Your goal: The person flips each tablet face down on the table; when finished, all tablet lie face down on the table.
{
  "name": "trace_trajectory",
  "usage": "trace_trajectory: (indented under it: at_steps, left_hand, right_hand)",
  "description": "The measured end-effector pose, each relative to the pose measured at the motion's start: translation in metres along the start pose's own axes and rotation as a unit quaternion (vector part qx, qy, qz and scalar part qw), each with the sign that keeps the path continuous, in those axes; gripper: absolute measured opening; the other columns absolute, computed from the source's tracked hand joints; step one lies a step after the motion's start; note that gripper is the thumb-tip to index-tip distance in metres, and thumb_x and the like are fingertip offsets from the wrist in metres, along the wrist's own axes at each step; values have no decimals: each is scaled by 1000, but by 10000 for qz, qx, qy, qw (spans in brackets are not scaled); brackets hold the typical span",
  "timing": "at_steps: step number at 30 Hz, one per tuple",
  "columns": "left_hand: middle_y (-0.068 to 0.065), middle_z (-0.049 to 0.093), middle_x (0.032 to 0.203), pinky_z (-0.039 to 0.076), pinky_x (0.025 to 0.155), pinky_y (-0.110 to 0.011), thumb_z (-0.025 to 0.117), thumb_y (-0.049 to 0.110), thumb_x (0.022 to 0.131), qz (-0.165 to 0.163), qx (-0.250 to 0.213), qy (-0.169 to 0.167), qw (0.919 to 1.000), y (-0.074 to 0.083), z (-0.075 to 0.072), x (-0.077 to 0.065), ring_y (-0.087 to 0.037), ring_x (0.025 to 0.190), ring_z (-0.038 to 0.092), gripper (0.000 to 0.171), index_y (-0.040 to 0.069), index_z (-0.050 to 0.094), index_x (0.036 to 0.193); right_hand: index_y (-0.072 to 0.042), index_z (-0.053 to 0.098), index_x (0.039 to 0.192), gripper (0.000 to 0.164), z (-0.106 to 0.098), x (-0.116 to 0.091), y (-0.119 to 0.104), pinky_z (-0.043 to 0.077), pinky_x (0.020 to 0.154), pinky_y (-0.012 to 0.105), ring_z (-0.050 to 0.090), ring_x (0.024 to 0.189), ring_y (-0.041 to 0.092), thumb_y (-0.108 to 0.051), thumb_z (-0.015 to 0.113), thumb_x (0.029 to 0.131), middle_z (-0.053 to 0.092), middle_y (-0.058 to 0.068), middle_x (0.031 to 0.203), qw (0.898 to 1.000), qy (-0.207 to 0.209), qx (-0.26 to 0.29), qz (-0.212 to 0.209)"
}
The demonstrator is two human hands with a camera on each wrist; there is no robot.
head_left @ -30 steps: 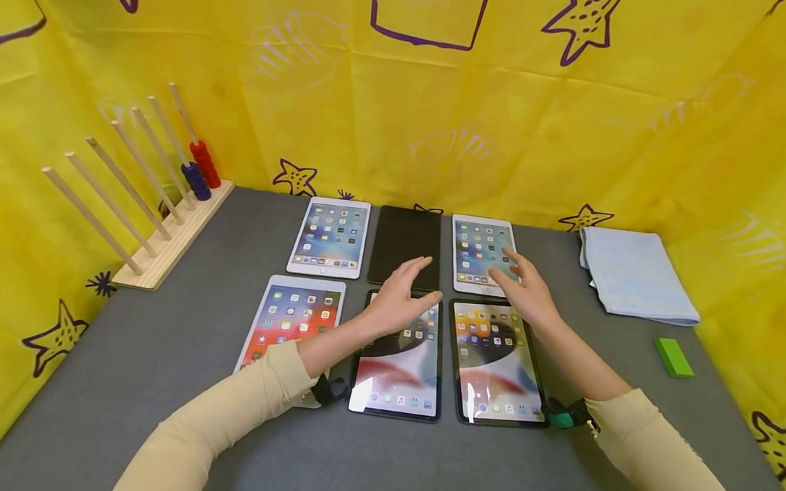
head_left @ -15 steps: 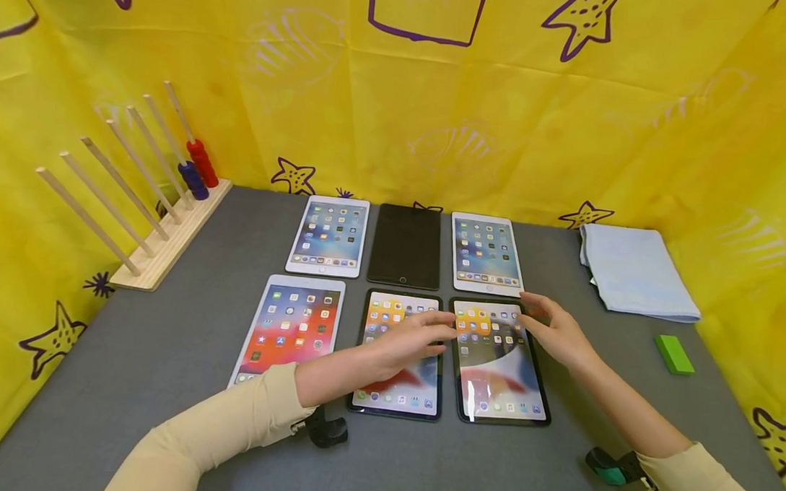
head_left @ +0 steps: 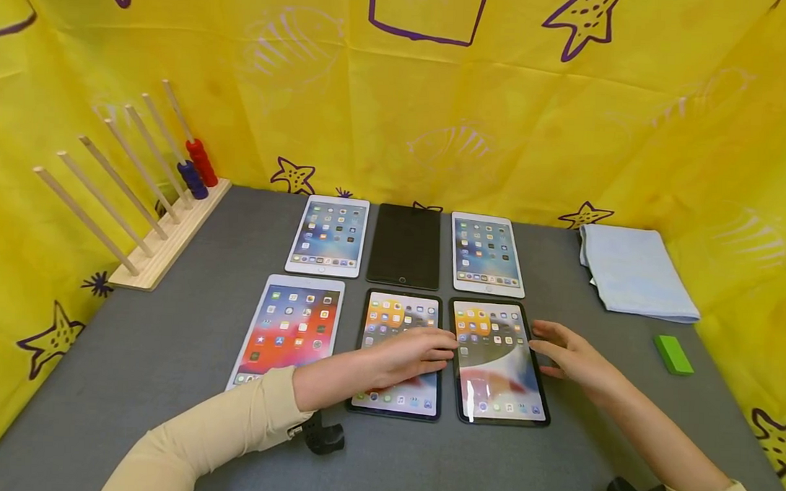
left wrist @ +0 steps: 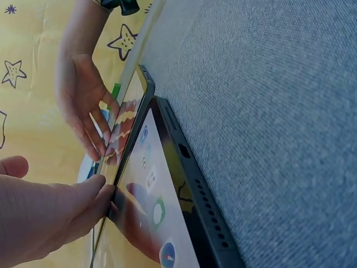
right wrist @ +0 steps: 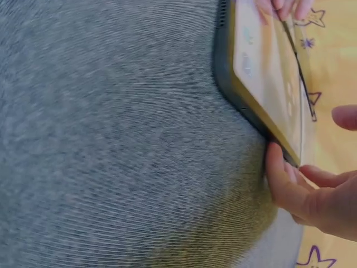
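Note:
Between my hands lies a dark-edged tablet (head_left: 500, 368) with a lit screen, flat at the front right of the group. My left hand (head_left: 410, 356) reaches across the middle front tablet (head_left: 385, 316), its fingertips at the seam between the two. Those fingers look extended in the left wrist view. On the other side, my right hand (head_left: 572, 361) touches the right edge of the dark-edged tablet with its fingertips. In the right wrist view the right thumb (right wrist: 346, 117) stands off from the tablet. A white tablet (head_left: 291, 329) with a red-and-blue screen sits at left, partly under my left sleeve.
Behind are two white tablets (head_left: 328, 236) with a black tablet (head_left: 404, 246), screen dark, between them. A wooden peg stand (head_left: 172, 238) with blue and red beads is at left. A folded light-blue cloth (head_left: 639, 272) and a green block (head_left: 674, 354) lie at right.
Both hands have come down from above the back tablets to either side of the front right tablet. My right hand has moved right and nearer to me. The tablets look unmoved.

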State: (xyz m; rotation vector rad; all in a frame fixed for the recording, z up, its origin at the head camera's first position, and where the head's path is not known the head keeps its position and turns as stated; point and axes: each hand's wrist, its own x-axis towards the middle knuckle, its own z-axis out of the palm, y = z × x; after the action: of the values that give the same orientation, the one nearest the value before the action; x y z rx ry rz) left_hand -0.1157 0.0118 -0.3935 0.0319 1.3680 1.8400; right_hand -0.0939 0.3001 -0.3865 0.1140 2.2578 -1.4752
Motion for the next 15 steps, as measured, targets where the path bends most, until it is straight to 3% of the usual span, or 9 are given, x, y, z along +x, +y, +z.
trace_trajectory:
  at_steps: [4, 8, 15]
  left_hand:
    - [-21, 40, 145, 36, 109, -41, 56, 9, 97, -80, -106, 72, 9999, 1, -1, 1, -35, 133, 43, 49, -12, 41, 139]
    - [-23, 42, 142, 39, 107, -40, 54, 9, 98, -86, -216, 98, 9997, 0, -2, 2, -37, 130, 45, 44, -12, 44, 136]
    - [-23, 46, 138, 43, 104, -38, 54, 7, 97, -72, -309, 203, 9993, 0, -4, 4, -36, 126, 49, 41, -12, 48, 133]
  right_hand:
    - [11, 13, 149, 68, -6, 0, -2, 44, 99, 55, 23, 137, 46, -22, 49, 101, 15, 34, 152, 9985, -362, 389, 164]
    - [11, 11, 149, 70, -12, 1, -1, 45, 98, 54, 25, 136, 45, -23, 48, 101, 13, 35, 152, 9970, -533, 528, 199]
    - [13, 7, 148, 69, -10, 3, 1, 46, 97, 54, 30, 133, 45, -23, 45, 102, 12, 36, 152, 9975, -469, 492, 176]
